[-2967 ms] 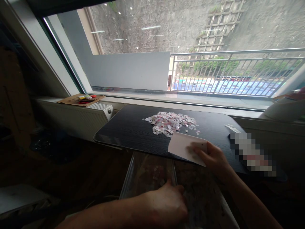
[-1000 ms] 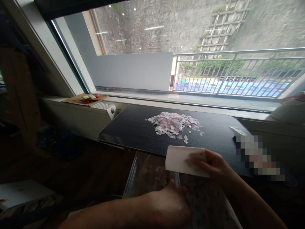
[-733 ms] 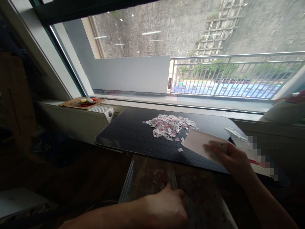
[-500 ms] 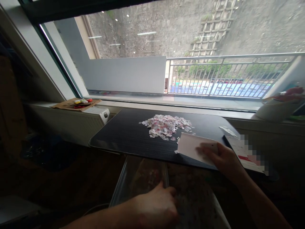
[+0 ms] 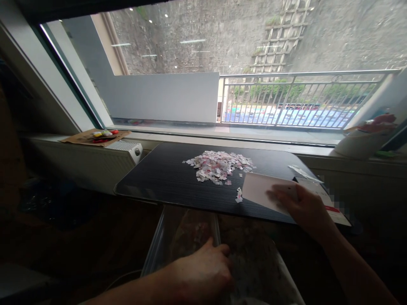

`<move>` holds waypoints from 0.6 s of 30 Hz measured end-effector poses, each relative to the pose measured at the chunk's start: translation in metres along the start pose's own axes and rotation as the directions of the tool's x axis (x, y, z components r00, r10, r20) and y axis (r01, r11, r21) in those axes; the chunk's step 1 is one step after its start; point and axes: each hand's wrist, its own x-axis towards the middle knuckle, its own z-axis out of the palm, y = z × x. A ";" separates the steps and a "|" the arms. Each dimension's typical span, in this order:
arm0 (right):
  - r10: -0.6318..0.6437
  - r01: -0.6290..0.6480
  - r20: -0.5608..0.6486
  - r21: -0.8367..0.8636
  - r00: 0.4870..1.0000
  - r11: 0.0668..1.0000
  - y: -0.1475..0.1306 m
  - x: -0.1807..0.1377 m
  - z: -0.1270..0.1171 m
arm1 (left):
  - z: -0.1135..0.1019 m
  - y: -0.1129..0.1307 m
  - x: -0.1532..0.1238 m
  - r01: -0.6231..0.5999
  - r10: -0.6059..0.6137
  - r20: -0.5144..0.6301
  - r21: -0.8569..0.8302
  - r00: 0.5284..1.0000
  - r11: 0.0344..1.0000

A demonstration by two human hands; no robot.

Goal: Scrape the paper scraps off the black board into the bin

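Note:
In my right hand (image 5: 307, 205) is a flat white card (image 5: 259, 190), with the fingers closed on its right end. The card's left edge is low over the dark table (image 5: 178, 190). Just left of that edge lies a small cluster of paper bits (image 5: 239, 195). Farther back a heap of small pale and pinkish paper pieces (image 5: 219, 165) covers the table's middle. My left hand (image 5: 206, 269) grips the right rim of a clear plastic bin (image 5: 151, 250) below the table's front edge. Shadow hides part of its fingers and the bin's contents.
A booklet or box with a red mark (image 5: 335, 212) lies at the table's right end, near a crumpled clear wrapper (image 5: 303, 173). Left of the table stands a radiator (image 5: 85, 159) with cardboard (image 5: 76, 137) on top. The window sill (image 5: 178, 140) runs behind.
My right hand has drawn the card to the right, away from the small cluster of bits, which now shows more fully. My left hand stays at the bin's rim. The view has shifted slightly.

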 end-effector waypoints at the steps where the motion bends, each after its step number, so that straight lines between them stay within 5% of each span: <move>1: 0.003 -0.003 -0.005 0.017 1.000 1.000 -0.001 -0.001 -0.001 | 0.000 0.000 0.000 0.004 -0.004 0.004 0.007 1.000 1.000; 10: 0.135 -0.145 0.085 0.125 0.987 0.982 0.008 -0.008 -0.008 | -0.002 0.001 -0.002 0.042 -0.040 0.049 -0.058 0.998 0.997; 18: 0.219 -0.224 0.047 0.216 0.975 0.950 0.028 0.001 -0.011 | -0.008 -0.001 -0.010 0.046 -0.038 0.073 -0.107 0.997 0.993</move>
